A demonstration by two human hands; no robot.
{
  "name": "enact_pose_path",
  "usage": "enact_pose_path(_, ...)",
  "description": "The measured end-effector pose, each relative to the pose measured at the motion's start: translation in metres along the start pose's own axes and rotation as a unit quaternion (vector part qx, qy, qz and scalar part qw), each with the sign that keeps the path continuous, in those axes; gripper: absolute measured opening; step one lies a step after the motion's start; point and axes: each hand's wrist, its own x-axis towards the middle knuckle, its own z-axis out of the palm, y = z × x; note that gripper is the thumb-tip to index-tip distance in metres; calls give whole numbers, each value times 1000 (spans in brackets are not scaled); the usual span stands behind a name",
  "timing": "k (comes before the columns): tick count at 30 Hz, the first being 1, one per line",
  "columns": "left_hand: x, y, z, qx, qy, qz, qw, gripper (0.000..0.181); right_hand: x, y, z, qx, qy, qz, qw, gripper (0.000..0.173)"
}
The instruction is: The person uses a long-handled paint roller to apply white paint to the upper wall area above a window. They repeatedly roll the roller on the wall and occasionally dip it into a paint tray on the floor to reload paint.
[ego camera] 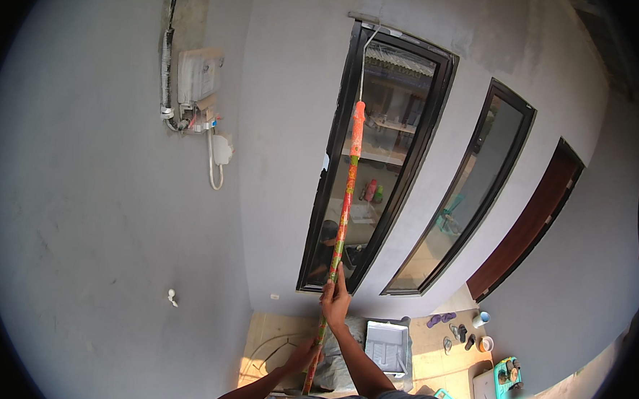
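Observation:
A long pole (344, 217) with a red and green pattern rises in front of a black-framed window. My right hand (336, 300) grips it at about the height of the window's bottom edge. Lower down, my left hand (307, 355) is closed round the same pole. An orange paint roller handle (358, 128) sits at the pole's upper end, and its bent metal rod (364, 61) reaches the top of the window frame (450, 87). The roller's head lies against a grey ledge there and is hard to make out. A paint tray (386, 348) lies on the floor, right of my forearms.
An electricity meter box (198, 76) with exposed wiring hangs on the left wall, above a white tap (172, 298). A second narrow window (466, 191) and a brown door (532, 221) stand rightward. Sandals (441, 319), a bucket (481, 318) and a turquoise-lidded box (506, 385) are on the tiles.

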Motion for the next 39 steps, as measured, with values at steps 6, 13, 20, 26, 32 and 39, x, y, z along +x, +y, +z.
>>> enact_pose_path(6,17,11,-17,-42,0,35,999,30,25,-17,9,-1,4,-36,999,52)
enact_pose_path(13,67,100,-51,-73,40,114,990,26,116,-90,19,43,-2,-78,996,51)
enact_pose_path(20,103,204,-70,-62,54,171,982,28,195,-166,16,41,22,-143,989,50)
enact_pose_path(26,135,279,-68,-78,52,239,966,32,245,-218,-4,62,50,-197,977,54)
enact_pose_path(32,143,359,-91,9,155,310,938,38,182,-223,-20,22,46,-190,981,62)
enact_pose_path(39,157,457,-102,-43,53,292,954,40,97,-168,-31,85,-91,-91,988,72)
